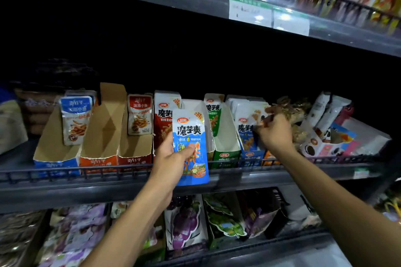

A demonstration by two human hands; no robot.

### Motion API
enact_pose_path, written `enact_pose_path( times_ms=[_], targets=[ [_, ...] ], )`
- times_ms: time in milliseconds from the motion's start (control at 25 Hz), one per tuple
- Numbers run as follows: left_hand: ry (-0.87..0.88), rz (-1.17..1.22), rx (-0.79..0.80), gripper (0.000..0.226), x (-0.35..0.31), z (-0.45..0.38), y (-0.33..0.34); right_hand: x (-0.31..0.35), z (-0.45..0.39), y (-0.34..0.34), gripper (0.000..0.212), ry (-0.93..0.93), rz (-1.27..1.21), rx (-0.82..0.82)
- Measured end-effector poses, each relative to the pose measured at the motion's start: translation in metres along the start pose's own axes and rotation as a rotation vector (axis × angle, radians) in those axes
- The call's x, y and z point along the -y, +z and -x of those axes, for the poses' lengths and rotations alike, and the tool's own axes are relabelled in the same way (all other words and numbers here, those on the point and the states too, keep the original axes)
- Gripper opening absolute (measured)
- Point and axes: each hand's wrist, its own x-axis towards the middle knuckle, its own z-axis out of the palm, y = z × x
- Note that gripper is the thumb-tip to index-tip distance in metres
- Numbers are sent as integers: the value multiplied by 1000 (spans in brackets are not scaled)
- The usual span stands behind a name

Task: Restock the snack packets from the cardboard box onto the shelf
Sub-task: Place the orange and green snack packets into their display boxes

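Before the middle shelf (130,182), the left hand (171,158) pinches a blue snack packet (191,147) by its edge; the right hand's (274,131) grip curls on packets in the blue display box (251,155). Packet likely light, soft, slippery; best held mid-edge.

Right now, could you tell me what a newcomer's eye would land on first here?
Probably the blue snack packet at centre frame, gripped by the left hand in front of the middle shelf rail. Next, the right hand reaching among the white-and-blue packets standing in a display box further right.
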Motion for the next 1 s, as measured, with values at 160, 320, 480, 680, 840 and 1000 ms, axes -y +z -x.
enact_pose_path(
  times_ms=[160, 320, 480, 680, 840, 1000],
  targets=[
    [4, -18, 3, 25, -2, -2, -2, 1, 26, -4, 18, -461, 466, 4],
    [-1, -24, 6, 22, 1, -2, 0, -1, 31, -12, 51, -447, 725, 639],
    [-21, -19, 15, 23, 4, 1, 3, 2, 25, -6, 55, -329, 742, 754],
    [-30, -17, 14, 24, 2, 2, 4, -9, 32, -1, 71, -450, 738, 662],
    [-29, -40, 38, 26, -1, 5, 4, -10, 36, -4, 59, -498, 695, 527],
    [-3, -109, 92, 36, -1, 3, 4, 12, 46, -13, 41, -545, 382, 208]
  ],
)
